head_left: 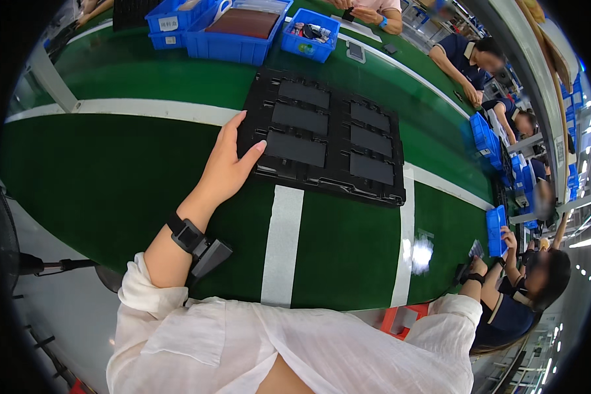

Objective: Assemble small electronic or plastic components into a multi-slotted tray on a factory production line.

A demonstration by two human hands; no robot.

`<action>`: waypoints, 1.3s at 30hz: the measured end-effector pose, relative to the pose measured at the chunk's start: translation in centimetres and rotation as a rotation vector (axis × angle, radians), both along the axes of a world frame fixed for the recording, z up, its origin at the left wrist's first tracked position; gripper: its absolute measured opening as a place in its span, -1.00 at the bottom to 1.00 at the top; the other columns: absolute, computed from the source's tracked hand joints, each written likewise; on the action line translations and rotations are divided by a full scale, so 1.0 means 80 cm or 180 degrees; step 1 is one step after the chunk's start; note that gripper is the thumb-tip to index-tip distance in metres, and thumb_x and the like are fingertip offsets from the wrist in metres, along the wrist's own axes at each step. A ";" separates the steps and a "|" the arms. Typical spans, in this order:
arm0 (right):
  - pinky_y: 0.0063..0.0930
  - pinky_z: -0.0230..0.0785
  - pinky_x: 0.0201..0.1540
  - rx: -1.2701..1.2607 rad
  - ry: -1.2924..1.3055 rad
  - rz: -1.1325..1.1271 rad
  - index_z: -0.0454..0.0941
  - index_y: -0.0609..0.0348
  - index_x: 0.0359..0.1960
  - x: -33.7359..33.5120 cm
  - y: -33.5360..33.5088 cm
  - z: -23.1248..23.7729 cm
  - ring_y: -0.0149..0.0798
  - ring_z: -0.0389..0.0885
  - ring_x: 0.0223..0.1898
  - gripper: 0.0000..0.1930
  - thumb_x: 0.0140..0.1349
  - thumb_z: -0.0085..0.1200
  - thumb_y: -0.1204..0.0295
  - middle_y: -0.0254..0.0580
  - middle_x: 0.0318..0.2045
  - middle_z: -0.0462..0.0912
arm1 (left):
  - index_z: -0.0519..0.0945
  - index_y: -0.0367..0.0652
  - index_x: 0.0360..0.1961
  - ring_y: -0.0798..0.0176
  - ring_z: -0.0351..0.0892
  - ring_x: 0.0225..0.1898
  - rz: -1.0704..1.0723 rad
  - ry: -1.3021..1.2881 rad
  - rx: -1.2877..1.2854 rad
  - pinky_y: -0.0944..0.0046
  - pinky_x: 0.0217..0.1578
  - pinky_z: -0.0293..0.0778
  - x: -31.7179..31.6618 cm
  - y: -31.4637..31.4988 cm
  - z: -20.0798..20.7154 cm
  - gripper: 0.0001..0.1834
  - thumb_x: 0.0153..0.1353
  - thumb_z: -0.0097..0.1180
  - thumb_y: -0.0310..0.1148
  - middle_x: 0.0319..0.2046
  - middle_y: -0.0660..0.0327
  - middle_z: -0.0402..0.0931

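A black plastic tray (pixel 335 172) lies on the green work surface, with several flat dark rectangular panels (pixel 297 148) in two columns of pockets. My left hand (pixel 228 161) grips the tray's left edge, thumb on top and the other fingers along its side. A black strap with a small device (pixel 200 244) is on my left wrist. Far out to the right, my right hand (pixel 479 266) is closed on a small dark flat piece (pixel 476 249); its fingers are small and partly hidden.
Blue bins (pixel 233 49) stand beyond the tray, and one small blue bin (pixel 310 38) holds mixed small parts. A co-worker (pixel 522 302) sits close on my right, a hand at a blue bin (pixel 496 231). Other people work across the table. White strips (pixel 284 246) cross the green surface.
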State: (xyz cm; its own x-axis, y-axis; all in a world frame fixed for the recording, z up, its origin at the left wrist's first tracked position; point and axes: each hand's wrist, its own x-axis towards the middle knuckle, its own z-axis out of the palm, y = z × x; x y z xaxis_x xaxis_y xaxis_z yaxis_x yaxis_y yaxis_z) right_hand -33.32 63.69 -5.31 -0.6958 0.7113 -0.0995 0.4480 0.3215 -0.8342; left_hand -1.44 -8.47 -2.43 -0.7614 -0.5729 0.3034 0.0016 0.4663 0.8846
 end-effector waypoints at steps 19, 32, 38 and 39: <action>-0.42 0.41 -0.23 0.0300 -0.1902 0.4119 0.39 0.34 -0.12 0.136 -0.551 0.139 -0.31 0.49 -0.23 -0.52 0.19 -0.12 0.09 -0.18 -0.16 0.49 | 0.08 0.00 0.22 -0.10 0.14 0.13 -0.0389 -0.0961 -0.1769 -0.09 0.15 -0.02 0.022 0.000 0.020 -0.02 -0.25 0.35 -0.18 0.10 -0.16 0.12; -0.51 0.26 -0.39 -0.0236 -0.2367 0.3659 0.44 -0.05 -0.14 0.149 -0.563 0.135 -0.43 0.41 -0.46 -0.35 0.02 -0.25 -0.31 -0.31 -0.30 0.55 | 0.21 -0.07 0.15 -0.10 0.29 -0.03 -0.0020 -0.0441 -0.2144 -0.02 0.05 0.15 0.023 -0.016 0.005 -0.18 -0.17 0.28 -0.16 -0.11 -0.15 0.31; -0.43 0.37 -0.08 -0.1374 -0.1040 0.3732 0.38 0.21 -0.02 0.146 -0.558 0.115 -0.31 0.53 -0.15 -0.44 0.17 -0.14 -0.03 -0.17 -0.15 0.55 | 0.21 -0.05 0.16 -0.20 0.22 0.04 -0.0138 -0.0493 -0.1490 0.02 0.07 0.15 0.024 -0.018 0.007 -0.17 -0.16 0.29 -0.11 0.00 -0.21 0.24; -0.40 0.38 -0.06 -0.1860 -0.1172 0.3686 0.38 0.22 -0.02 0.143 -0.556 0.122 -0.30 0.53 -0.14 -0.44 0.18 -0.15 -0.03 -0.15 -0.16 0.55 | 0.21 -0.05 0.16 -0.20 0.22 0.05 -0.0153 -0.0453 -0.1442 0.02 0.07 0.15 0.022 -0.017 0.006 -0.18 -0.15 0.29 -0.10 0.00 -0.20 0.24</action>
State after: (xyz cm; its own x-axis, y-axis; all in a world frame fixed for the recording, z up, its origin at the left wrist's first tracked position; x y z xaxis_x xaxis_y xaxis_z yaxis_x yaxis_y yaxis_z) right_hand -21.90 19.23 4.46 -0.7303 -0.4726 -0.4933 0.3889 0.3061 -0.8689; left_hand 0.33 -9.79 -1.93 -0.8359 -0.3701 0.4053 -0.0738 0.8076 0.5851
